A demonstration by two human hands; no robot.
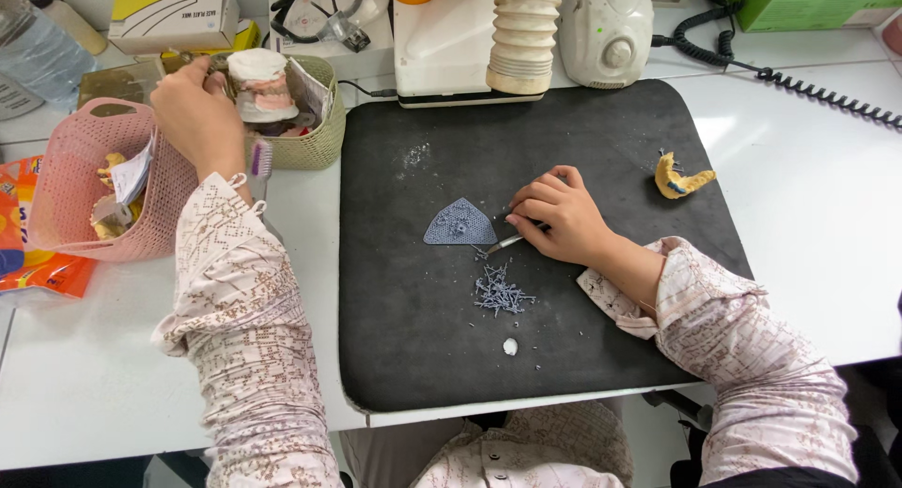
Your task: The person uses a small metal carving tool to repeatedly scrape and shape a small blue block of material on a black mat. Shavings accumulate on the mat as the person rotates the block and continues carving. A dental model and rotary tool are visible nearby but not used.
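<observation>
At the bench, my right hand pinches a thin metal tool, its tip beside the grey mesh framework lying at the black mat's centre. A pile of clipped grey sprues sits at six o'clock of it. My left hand, fingers curled, grips a pink-and-white plaster dental model over the green woven basket at ten o'clock. I judge trimming paused; fitting needs a gentle, steady touch.

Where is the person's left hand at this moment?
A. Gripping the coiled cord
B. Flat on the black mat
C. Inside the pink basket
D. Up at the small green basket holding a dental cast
D: the left hand is raised at the green basket, beside the dental cast, away from the black mat.
</observation>
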